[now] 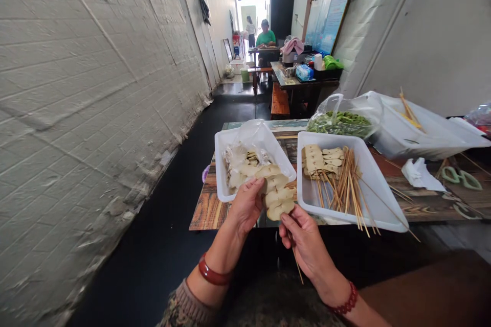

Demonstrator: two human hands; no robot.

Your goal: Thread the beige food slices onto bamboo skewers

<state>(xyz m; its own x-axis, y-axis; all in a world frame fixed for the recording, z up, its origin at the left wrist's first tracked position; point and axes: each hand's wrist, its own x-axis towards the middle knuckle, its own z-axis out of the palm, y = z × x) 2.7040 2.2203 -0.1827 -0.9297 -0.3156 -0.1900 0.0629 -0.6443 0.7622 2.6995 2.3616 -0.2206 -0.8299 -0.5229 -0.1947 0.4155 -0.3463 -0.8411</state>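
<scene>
Thin beige slices [279, 203], perhaps dried tofu, are threaded on a bamboo skewer [298, 265] in front of me. My left hand [247, 205] pinches the slices at their left edge between thumb and fingers. At the lower end, my right hand [305, 239] closes around the skewer just below the bottom slice, thumb against it. Behind my left hand, a white tub [226, 138] holds a clear bag [255, 138] and loose slices. To the right, another white tub [387, 209] contains finished skewers [347, 184], their sticks jutting over the near rim.
Both tubs stand on a wooden-plank table [209, 210]. Behind them lie a bag of green vegetables [339, 123] and a larger white bin [429, 135]. Crumpled tissue [420, 173] and green-handled scissors [460, 178] lie right. A person in green [265, 37] sits at a far table.
</scene>
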